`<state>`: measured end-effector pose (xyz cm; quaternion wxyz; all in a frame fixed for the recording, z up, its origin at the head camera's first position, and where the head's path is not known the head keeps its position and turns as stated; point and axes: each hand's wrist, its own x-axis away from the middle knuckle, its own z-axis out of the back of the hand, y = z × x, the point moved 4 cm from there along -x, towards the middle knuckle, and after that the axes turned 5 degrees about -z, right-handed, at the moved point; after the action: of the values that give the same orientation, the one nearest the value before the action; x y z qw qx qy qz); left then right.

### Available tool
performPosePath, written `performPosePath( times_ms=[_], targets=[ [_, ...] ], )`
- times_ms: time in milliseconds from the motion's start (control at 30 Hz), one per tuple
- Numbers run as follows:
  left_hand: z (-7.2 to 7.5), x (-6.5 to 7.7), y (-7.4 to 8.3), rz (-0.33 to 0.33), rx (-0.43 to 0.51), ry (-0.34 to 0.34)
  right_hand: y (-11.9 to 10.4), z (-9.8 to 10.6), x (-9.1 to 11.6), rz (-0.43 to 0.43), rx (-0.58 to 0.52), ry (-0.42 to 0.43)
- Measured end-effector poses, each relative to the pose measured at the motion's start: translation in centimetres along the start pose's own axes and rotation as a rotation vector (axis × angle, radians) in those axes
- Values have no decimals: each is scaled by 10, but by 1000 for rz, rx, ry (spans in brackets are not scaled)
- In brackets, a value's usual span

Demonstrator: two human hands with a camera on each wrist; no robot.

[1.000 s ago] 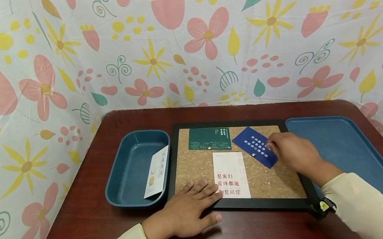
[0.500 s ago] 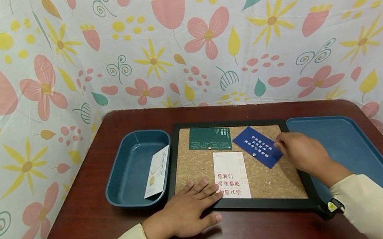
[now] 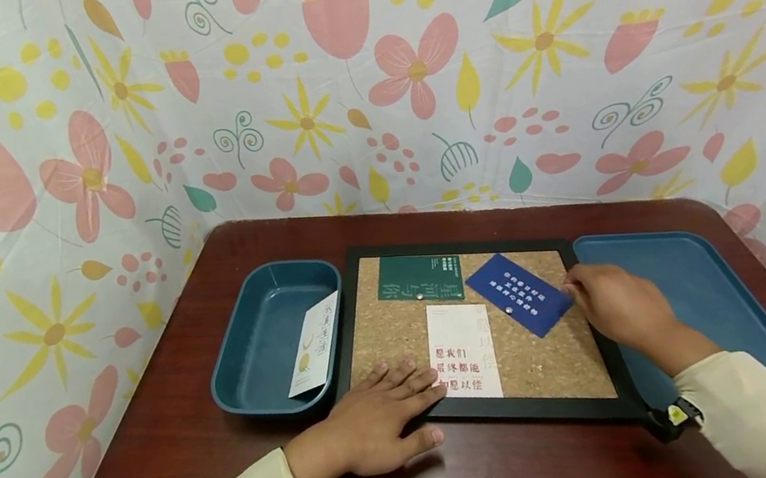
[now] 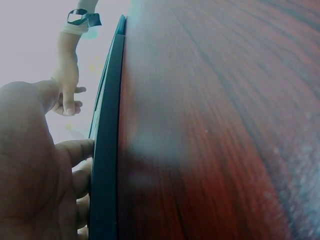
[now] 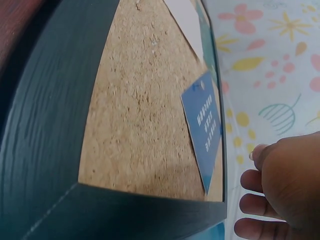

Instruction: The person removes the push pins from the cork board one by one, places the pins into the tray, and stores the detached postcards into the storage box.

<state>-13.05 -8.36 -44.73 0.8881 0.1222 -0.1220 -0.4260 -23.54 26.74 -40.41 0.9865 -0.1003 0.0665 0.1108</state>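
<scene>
My left hand [image 3: 376,422] rests spread on the near left of the framed cork board [image 3: 398,329], its fingertips reaching the edge of a white card [image 3: 461,340] with red characters. In the left wrist view, its fingers lie against the board's black frame [image 4: 106,150]. My right hand [image 3: 626,308] is above the board's right side, its fingers bent beside the right corner of a blue card [image 3: 519,292]. The right wrist view shows a gap between fingers and card; a pale speck at the fingertips is too small to identify. A silver pin [image 3: 508,309] holds the blue card.
A green card [image 3: 420,277] with a silver pin lies at the board's far left. Left of the board stands a blue bin [image 3: 231,332] with a white card [image 3: 313,344] leaning inside. A flat blue tray [image 3: 695,288] lies to the right. Patterned cloth hangs behind the table [image 3: 156,336].
My right hand has slid rightward from over the blue card towards the frame, uncovering more of the card's right corner. The left hand and the cards look unmoved.
</scene>
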Motion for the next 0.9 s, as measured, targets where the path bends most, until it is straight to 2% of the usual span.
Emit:
performPosePath(
  times_ms=[900],
  targets=[
    [0,0,0,-5,-8,4,31,7,14,1,-5,-28]
  ],
)
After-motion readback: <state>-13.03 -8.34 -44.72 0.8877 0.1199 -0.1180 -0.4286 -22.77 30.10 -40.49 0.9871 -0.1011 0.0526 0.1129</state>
